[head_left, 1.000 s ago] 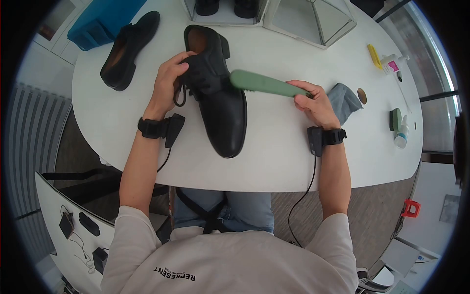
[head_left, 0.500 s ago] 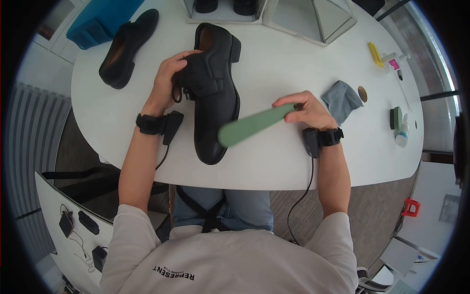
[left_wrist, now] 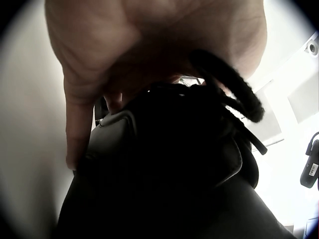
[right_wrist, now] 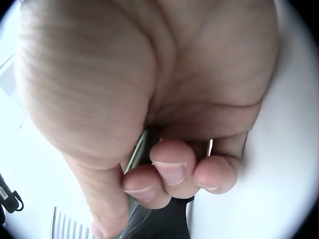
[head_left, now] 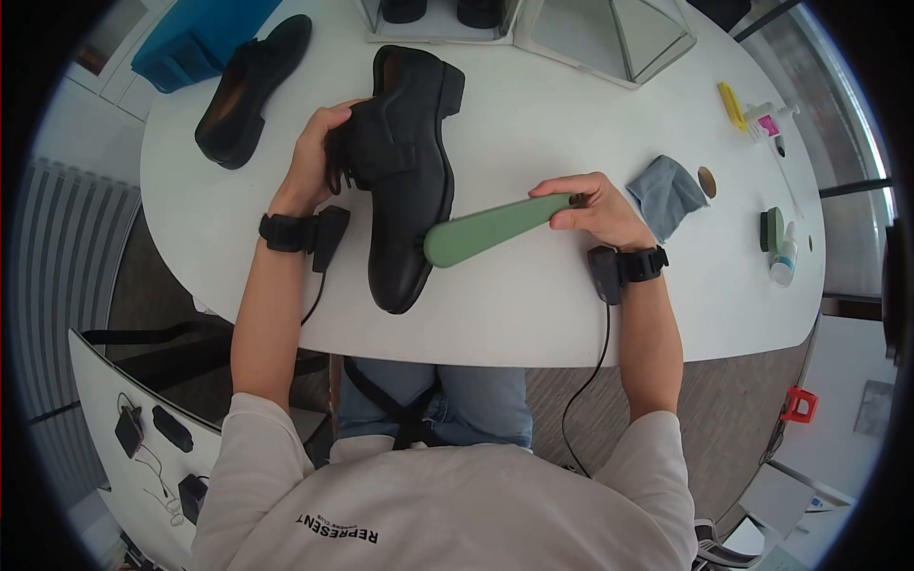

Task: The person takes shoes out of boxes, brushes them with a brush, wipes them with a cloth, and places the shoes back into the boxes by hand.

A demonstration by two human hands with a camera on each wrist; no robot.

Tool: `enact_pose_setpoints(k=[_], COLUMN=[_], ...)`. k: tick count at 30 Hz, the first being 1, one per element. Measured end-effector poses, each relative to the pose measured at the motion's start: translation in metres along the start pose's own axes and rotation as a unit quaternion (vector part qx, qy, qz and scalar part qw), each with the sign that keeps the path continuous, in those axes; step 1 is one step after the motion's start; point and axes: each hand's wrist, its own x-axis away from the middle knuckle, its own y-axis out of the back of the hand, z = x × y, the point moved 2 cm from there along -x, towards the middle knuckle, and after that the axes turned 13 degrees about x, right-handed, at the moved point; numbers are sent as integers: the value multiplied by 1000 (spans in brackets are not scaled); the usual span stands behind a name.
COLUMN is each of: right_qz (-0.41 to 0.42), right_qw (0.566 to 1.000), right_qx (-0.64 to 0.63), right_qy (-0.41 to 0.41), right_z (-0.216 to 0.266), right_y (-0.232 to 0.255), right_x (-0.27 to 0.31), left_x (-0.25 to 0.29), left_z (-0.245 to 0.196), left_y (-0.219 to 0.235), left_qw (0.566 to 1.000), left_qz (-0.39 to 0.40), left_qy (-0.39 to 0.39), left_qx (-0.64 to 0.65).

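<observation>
In the head view a black leather lace-up shoe (head_left: pixel 407 181) is tilted on the white table, toe towards the person, heel and side turned right. My left hand (head_left: pixel 310 157) grips it by the upper near the opening and laces. The left wrist view shows a black lace loop (left_wrist: pixel 229 82) hanging beside the palm and a finger along the dark shoe upper (left_wrist: pixel 107 137). My right hand (head_left: pixel 602 211) holds a green long-handled brush (head_left: pixel 500 228) by its handle end. The brush head meets the shoe's right side near the toe. In the right wrist view fingers (right_wrist: pixel 172 162) curl round the handle.
The other black shoe (head_left: pixel 249 95) lies at back left, beside a blue box (head_left: pixel 195 43). White open boxes (head_left: pixel 609 43) stand at the back. On the right are a grey cloth (head_left: pixel 666 195), a second green brush (head_left: pixel 772 230), a small bottle (head_left: pixel 784 262) and a yellow tool (head_left: pixel 731 105).
The shoe has rolled onto its side, its toe swinging left, with my left hand moving slightly left too. The brush has come down from the laces to the toe's side, its head nearer the person.
</observation>
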Motion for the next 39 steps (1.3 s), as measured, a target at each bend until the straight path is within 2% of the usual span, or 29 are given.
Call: enact_pose_setpoints(k=[1,3,7,9,13,16,19,20,22,24,27,30,33,34,36,37,39], right_qz=[0,-52,-45,24,40,-2,-158,-160,-208,-224,-231,-210,-115,-113,-161,-194,-225], right_qw=[1000,999,999,999,998,999,987,987,977,972,971,975,992,993,987,978,968], right_qx=[0,-4,-23,-31,-35,-45,0,1,-16,-34,-41,-72,-7,-8,-17,-72,-116], right_qy=[0,2,12,29,38,20,24,25,-53,-59,-52,-14,43,45,12,-7,-10], right_z=[1,3,15,24,21,15,6,4,-3,-8,-7,2,13,14,11,9,7], right_y=[0,-1,-13,-29,-30,-19,-8,-4,4,5,6,0,-23,-24,-27,-25,-23], right_x=[0,-1,-2,-4,-5,-4,-5,-6,-5,-6,-6,-3,-8,-10,-10,-11,-14], left_x=[-1,-3,-3,-2,0,-1,0,1,0,1,4,7,-1,-2,1,3,6], left_z=[0,1,0,2,0,2,1,0,-1,-2,-3,-4,4,3,3,3,5], left_y=[1,4,-1,1,-5,2,2,1,-2,-4,-10,-20,-19,-21,-21,-23,-29], left_qw=[1000,1000,1000,1000,1000,999,1000,1000,1000,998,996,992,985,985,984,984,983], left_qz=[0,7,7,-2,-13,-35,-21,-8,6,58,83,123,159,157,163,177,182], left_qy=[0,4,-4,-3,10,5,8,-1,-7,6,5,2,-53,-55,-49,-20,-31], left_qx=[0,19,10,11,8,5,11,6,1,14,14,21,-38,-39,-48,-12,-14])
